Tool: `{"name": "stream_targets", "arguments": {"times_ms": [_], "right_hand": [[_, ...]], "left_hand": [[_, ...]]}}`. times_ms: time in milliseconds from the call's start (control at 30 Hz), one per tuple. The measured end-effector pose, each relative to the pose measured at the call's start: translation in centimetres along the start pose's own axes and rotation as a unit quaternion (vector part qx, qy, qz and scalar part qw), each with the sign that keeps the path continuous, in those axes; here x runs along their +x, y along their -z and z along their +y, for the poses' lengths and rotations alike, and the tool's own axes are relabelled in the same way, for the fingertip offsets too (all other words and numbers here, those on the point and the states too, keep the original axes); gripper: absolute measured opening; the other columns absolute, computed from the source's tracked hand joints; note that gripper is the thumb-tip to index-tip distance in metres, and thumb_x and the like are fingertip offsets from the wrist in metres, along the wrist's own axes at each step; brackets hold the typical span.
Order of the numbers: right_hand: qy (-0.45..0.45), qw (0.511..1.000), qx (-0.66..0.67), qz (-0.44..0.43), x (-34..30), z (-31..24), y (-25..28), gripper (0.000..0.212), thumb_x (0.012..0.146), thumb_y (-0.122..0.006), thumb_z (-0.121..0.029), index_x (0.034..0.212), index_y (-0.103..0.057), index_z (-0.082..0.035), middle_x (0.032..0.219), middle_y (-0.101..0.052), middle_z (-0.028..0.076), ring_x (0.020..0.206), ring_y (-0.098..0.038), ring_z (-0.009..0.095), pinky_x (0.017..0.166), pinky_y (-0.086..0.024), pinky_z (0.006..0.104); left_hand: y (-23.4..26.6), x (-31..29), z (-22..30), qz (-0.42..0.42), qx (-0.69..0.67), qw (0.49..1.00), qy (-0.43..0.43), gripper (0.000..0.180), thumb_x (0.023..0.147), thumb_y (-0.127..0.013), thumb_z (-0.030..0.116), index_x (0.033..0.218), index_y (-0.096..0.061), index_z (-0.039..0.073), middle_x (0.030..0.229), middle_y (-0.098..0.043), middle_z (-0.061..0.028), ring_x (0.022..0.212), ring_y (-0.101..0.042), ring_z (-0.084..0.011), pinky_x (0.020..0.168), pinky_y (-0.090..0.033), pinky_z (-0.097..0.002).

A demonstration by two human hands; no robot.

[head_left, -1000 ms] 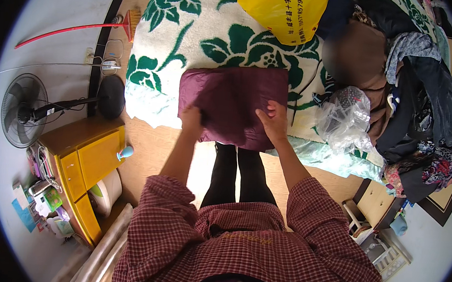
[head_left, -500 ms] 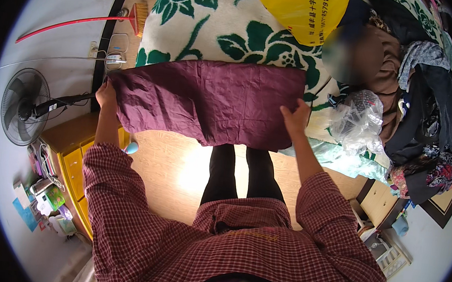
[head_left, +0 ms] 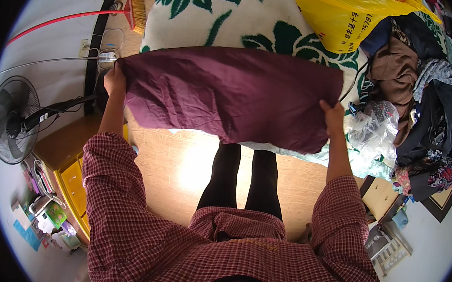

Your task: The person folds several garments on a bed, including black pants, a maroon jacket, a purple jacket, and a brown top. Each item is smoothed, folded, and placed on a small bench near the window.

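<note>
**Over the near edge of the floral blanket [head_left: 193, 22]: maroon cloth [head_left: 241, 94] stretched between two hands**

From my end: cloth spans side to side, right part above the blanket, left end out past it over the wooden floor [head_left: 162, 159]. Can't tell how much of its weight rests on the blanket.

Left hand [head_left: 115, 81]: fingers closed on the upper left corner, tips hidden. Right hand [head_left: 334, 118]: thumb over the right edge, other fingers out of sight behind; I read it as a pinch, no visible gap.

Handling, my judgement: light, limp, thin, slightly slick given the sheen and creases. Not fragile. It'll sag mid-span, so I'd hold corners or doubled edges, never the middle, and keep the pinch firm against slip.

Clear plastic bag [head_left: 373, 133] sits just beyond the right hand; clothes pile [head_left: 436, 124] further right.
</note>
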State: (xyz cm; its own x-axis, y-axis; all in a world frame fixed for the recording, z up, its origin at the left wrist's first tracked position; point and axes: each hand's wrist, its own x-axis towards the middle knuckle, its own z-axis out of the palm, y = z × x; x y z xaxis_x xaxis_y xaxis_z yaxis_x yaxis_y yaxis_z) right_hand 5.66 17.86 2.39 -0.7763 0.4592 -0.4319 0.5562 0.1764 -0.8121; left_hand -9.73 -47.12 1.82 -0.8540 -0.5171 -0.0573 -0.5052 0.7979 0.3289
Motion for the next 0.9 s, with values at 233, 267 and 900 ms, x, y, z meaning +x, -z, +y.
{"name": "stream_targets", "arguments": {"times_ms": [233, 267, 900], "right_hand": [[0.097, 0.937, -0.283, 0.181, -0.3, 0.9, 1.3, 0.055, 0.075, -0.073, -0.035, 0.111, -0.056, 0.003, 0.105, -0.063, 0.023, 0.095, -0.061, 0.038, 0.084, -0.047, 0.0418], [0.073, 0.951, -0.263, 0.144, -1.6, 1.8, 1.2, 0.056, 0.075, -0.074, -0.036, 0.11, -0.056, 0.003, 0.105, -0.063, 0.023, 0.096, -0.06, 0.039, 0.084, -0.048, 0.0417], [-0.136, 0.971, 0.127, -0.147, -4.7, -3.3, 4.6, 0.063, 0.076, -0.077, -0.023, 0.126, -0.048, 0.002, 0.115, -0.061, 0.014, 0.103, -0.06, 0.022, 0.086, -0.049, 0.0354]], "left_hand": [[-4.6, -4.1, 3.0, 0.066, -0.023, 0.993, -0.093, 0.052, 0.081, -0.064, 0.033, 0.115, -0.052, -0.005, 0.098, -0.061, -0.022, 0.092, -0.06, -0.0401, 0.082, -0.047, -0.0434], [-4.5, -6.0, 2.6, -0.014, -0.083, 0.99, -0.112, 0.057, 0.081, -0.066, 0.037, 0.116, -0.05, -0.005, 0.103, -0.061, -0.024, 0.096, -0.06, -0.0403, 0.083, -0.047, -0.0425], [-4.6, -15.0, 3.8, -0.321, -0.411, 0.772, 0.364, 0.035, 0.078, -0.072, 0.014, 0.105, -0.053, 0.002, 0.089, -0.06, -0.0126, 0.075, -0.059, -0.0247, 0.073, -0.052, -0.0449]]}}
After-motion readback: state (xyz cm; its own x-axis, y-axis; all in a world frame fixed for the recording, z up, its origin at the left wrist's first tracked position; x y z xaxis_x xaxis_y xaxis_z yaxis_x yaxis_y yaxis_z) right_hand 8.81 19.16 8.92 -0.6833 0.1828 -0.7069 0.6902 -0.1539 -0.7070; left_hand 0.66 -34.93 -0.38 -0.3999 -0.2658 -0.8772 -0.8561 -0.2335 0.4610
